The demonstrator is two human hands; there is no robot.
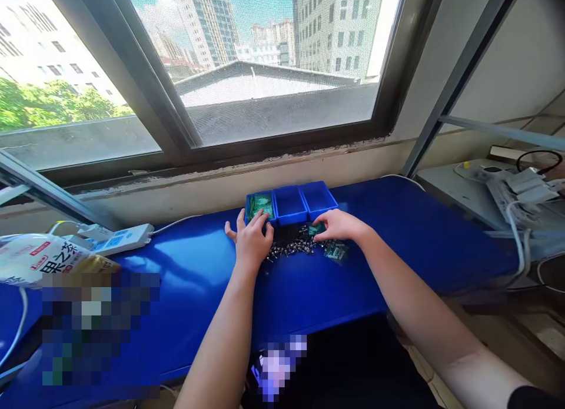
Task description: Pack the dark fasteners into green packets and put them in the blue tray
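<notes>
Three blue bins stand side by side against the wall. Green boards [260, 203] lie in the left bin [274, 212]; no contents show in the middle bin [290, 203] or the right bin [318, 197]. My left hand [253, 237], fingers spread, reaches over the front edge of the left bin. Between my hands lies a pile of small metal parts [293, 244]. Right of this pile, my right hand [335, 225] pinches a green board [314, 228]. More green boards [336, 251] lie just below that hand.
A blue-covered table [198, 315] runs under a window. At the left are a power strip [128, 239] and a printed plastic package [44, 259]. White adapters and cables [529, 185] crowd a surface at the right. Metal frame bars rise on both sides.
</notes>
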